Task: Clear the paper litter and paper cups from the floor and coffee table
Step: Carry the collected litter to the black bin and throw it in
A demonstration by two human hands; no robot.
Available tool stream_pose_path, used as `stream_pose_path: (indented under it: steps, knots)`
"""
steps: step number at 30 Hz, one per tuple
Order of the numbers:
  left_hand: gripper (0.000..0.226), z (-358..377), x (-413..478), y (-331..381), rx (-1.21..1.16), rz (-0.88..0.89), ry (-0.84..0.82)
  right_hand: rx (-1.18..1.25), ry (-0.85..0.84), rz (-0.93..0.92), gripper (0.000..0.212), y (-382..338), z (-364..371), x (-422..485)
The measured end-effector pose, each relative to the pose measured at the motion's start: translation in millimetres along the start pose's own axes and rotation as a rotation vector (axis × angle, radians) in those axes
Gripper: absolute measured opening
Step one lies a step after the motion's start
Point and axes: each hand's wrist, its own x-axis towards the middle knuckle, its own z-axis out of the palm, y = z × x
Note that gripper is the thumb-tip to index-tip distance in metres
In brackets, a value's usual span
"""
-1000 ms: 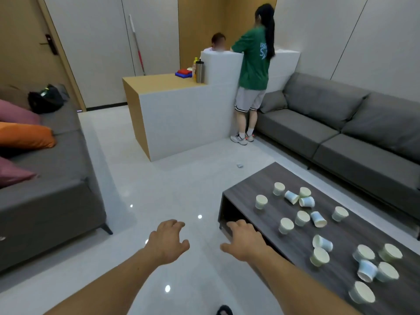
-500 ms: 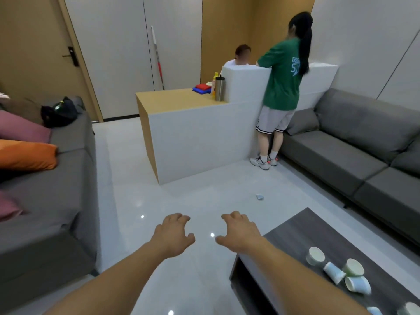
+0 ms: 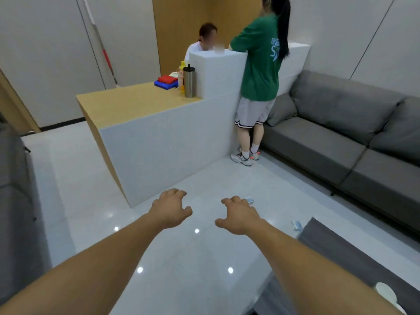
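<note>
Both arms are stretched forward over the floor (image 3: 181, 258), palms down; left hand (image 3: 171, 209) and right hand (image 3: 241, 215) are seen with fingers loosely curled and spread, nothing held in either; no contact with anything is visible.

Litter: scrap A (image 3: 249, 200), small and bluish-white, is seen on the floor just beyond the right fingertips, partly hidden by them; scrap B (image 3: 296, 225) lies on the floor just beside the far corner of the table (image 3: 336, 253). Whether these are crumpled paper or squashed cups cannot be told — too small and blurred.

Cups: only a strip of the table is in view at lower right; one white cup (image 3: 386, 292) is seen on it near the frame edge; the rest of the tabletop is out of frame, so no count can be given.

Progress, as judged: early; nothing is carried, no bin or bag is seen, and both scraps and at least one cup are not yet collected. The step in hand is judged to be the approach to scrap A — a stoop and a pinch by the right hand are likely called for next; scrap B and the table are left for after.

Background: counter (image 3: 159, 144), sofa (image 3: 318, 144), one person (image 3: 259, 64) standing at the counter, another seated behind it; none of it is involved.
</note>
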Motion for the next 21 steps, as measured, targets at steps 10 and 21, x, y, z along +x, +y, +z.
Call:
stream_pose_path:
  steps: [10,21]
  knots:
    - [0.063,-18,222,28,0.033,0.094,-0.107,0.034,-0.06,0.115,0.078,58,-50,191]
    - [0.064,-28,458,73,0.06,0.186,-0.202,0.115,-0.08,0.262,0.078,131,-111,375]
